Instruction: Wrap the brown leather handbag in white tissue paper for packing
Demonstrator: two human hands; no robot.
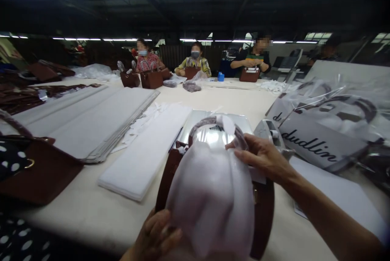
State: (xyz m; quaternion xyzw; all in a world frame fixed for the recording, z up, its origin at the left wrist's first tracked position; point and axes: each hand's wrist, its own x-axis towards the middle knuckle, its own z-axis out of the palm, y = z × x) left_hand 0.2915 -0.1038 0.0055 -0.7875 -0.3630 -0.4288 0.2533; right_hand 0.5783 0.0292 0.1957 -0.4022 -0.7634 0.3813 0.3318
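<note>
A dark brown handbag [264,212] lies in front of me, a soft white foam sheet [210,196] covering most of its middle. Its handle [202,122], in clear wrap, arches above the sheet. My right hand [262,157] is closed at the sheet's upper right edge, thumb in front, fingers beside the handle. At the lower left, my left hand [160,232] is curled against the side of the bag and the sheet, slightly blurred. Just beyond the bag is a shiny metal plate [185,129], with a tape dispenser [271,133] to its right.
Left lie a white sheet stack [134,175] and larger grey-white sheets [91,122]. Another brown handbag [45,175] stands at far left, near a polka-dot sleeve. Plastic-wrapped bags [313,139] and white paper [338,188] are on the right. Several people sit across the table [213,94].
</note>
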